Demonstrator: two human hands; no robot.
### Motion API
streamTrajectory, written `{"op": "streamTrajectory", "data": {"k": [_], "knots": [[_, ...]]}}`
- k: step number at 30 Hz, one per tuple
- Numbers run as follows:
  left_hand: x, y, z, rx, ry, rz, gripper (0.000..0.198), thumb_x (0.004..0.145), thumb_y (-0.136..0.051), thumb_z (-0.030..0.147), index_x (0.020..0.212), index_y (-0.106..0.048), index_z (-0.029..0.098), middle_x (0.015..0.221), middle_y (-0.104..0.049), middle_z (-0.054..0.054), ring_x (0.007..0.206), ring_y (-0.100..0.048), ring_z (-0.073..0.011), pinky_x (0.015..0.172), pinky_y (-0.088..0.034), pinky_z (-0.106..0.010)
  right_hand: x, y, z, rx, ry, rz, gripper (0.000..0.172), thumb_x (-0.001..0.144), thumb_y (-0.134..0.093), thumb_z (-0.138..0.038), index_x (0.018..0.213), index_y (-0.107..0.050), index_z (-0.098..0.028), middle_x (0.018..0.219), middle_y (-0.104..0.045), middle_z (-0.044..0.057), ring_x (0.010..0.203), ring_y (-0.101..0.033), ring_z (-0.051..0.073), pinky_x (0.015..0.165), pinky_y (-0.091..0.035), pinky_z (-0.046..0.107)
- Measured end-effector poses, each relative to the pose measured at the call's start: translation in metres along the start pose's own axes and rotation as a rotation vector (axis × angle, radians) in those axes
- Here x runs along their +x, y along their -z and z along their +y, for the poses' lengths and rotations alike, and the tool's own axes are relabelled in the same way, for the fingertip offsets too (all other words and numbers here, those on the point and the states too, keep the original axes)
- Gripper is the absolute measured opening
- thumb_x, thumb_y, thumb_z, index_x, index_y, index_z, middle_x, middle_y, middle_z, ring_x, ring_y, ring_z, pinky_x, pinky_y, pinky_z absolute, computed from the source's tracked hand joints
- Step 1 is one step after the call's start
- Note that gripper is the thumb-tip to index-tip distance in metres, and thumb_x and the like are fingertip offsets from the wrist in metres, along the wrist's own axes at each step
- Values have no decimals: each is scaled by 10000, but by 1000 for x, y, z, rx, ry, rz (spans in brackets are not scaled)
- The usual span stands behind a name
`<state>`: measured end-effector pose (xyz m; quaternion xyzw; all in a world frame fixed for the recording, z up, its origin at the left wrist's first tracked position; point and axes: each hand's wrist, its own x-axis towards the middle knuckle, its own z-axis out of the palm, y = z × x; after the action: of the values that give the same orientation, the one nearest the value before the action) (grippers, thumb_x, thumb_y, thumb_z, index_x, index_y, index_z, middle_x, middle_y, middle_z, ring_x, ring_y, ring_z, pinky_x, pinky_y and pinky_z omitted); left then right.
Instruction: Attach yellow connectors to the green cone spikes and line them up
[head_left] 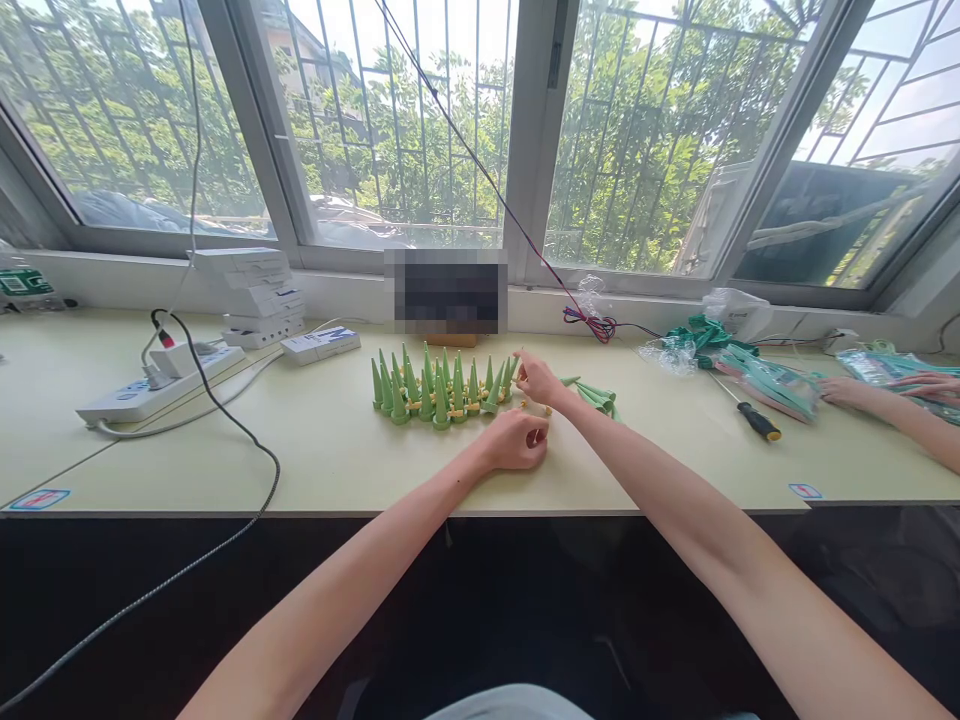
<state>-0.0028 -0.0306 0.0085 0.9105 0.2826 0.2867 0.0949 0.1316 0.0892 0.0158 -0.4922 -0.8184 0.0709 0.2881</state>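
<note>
Several green cone-shaped spikes (439, 390) stand upright in rows on the pale table (315, 450), with yellow bands at their bases. My right hand (536, 378) reaches to the right end of the rows, fingers pinched at the last spike. My left hand (517, 440) rests on the table just in front of the rows, curled into a loose fist; what it holds is hidden. A few more green cones (596, 396) lie on their sides to the right of my right hand.
A power strip (161, 385) with a black cable lies at the left, beside stacked white boxes (259, 295). A screwdriver (750, 415) and bags of green parts (772, 385) lie at the right, where another person's hands (885, 392) rest. Windows run behind.
</note>
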Motion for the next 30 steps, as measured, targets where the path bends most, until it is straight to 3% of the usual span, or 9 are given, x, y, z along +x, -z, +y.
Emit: {"op": "streamTrajectory", "data": {"k": [12,30], "knots": [[-1,-1,-2,6,-14,10,99,704,-532,160,605,-542,171,581,-594,3,519,-466,-98,561,-354,-237,-4,-7,-2,59,177,118,909,706,-466,-4,1518,-123,-224,882,-561,20,740,-499,146,736,-453,297],[-2,-1,-2,12,-13,7,81,697,-539,153,620,-558,171,593,-603,-2,531,-476,-104,570,-352,-242,-13,-2,2,1,180,87,863,703,-530,-92,1484,-177,-197,988,-588,59,845,-545,179,799,-450,317]]}}
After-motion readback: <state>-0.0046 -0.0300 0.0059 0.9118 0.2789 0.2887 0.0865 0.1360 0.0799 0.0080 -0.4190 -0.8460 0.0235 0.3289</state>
